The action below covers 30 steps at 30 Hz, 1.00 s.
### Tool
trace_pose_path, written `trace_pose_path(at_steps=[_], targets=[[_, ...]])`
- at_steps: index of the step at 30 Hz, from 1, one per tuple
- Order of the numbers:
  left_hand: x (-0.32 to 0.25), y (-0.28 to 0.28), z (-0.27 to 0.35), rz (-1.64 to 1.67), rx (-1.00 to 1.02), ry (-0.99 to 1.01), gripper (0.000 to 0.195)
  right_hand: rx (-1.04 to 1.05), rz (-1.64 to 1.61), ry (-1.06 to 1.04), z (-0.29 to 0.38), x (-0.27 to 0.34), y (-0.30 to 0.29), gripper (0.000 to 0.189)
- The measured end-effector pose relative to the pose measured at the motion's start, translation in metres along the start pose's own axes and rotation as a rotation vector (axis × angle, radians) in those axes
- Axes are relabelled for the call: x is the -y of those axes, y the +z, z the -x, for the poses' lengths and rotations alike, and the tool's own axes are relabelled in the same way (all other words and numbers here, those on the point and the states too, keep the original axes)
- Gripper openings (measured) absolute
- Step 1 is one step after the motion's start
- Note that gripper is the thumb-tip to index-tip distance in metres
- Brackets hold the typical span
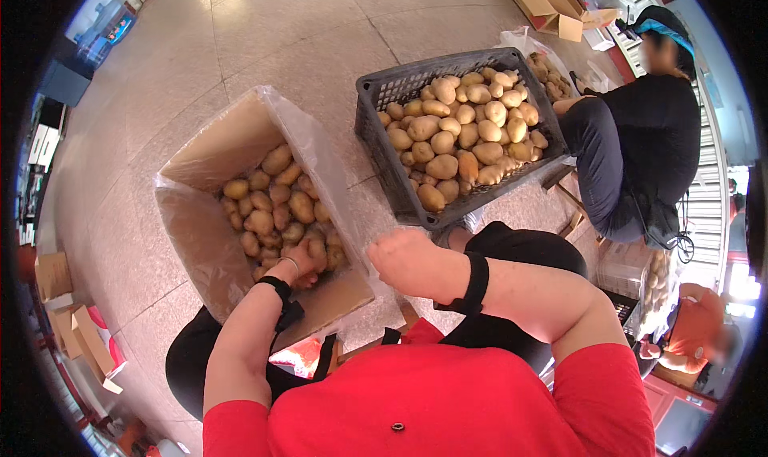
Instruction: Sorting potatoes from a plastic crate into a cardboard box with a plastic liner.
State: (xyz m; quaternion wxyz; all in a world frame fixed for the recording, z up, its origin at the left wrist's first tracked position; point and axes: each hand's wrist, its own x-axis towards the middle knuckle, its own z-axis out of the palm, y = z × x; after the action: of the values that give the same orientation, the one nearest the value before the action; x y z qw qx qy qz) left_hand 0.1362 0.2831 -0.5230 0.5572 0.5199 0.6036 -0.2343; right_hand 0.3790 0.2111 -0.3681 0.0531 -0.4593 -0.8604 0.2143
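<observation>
My left hand (pixel 300 261) reaches into a plastic-lined cardboard box (pixel 207 142). Its fingers curve around a potato (pixel 318 254) near the box's front right corner. More potatoes (pixel 261 202) cover the floor of that box. Between the box and a black plastic crate (pixel 399 184), my right hand (pixel 399 262) is raised with its fingers curled under. The back of that hand faces me, so whatever may be in its palm is hidden. A heap of potatoes (pixel 462 127) fills the crate, which stands ahead and to the right.
A person in black (pixel 642 133) sits right of the crate, near a clear bag of potatoes (pixel 546 76). Opened cardboard boxes (pixel 549 7) lie at the far right. Another person in orange (pixel 696 325) is at lower right. Water jugs (pixel 105 34) stand far left.
</observation>
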Motion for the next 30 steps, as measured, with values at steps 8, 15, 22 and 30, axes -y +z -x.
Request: trace_pose_path(at_steps=[8,15,22,30], targets=[[-0.003,0.004,-0.003,-0.529,-0.277,0.263,0.063,0.138,0.012,0.041,-0.003,0.001,0.003,0.013],[0.001,0.009,-0.023,-0.886,-0.162,0.194,0.051,0.117,-0.013,0.002,-0.004,-0.004,0.005,0.016],[0.055,0.012,-0.074,-0.744,-0.173,0.1,0.038,0.082,0.051,0.011,-0.007,0.001,-0.003,0.013],[-0.042,-0.086,0.038,-0.039,-0.439,0.296,0.046,0.033,-0.001,0.132,-0.016,-0.028,-0.037,0.016]])
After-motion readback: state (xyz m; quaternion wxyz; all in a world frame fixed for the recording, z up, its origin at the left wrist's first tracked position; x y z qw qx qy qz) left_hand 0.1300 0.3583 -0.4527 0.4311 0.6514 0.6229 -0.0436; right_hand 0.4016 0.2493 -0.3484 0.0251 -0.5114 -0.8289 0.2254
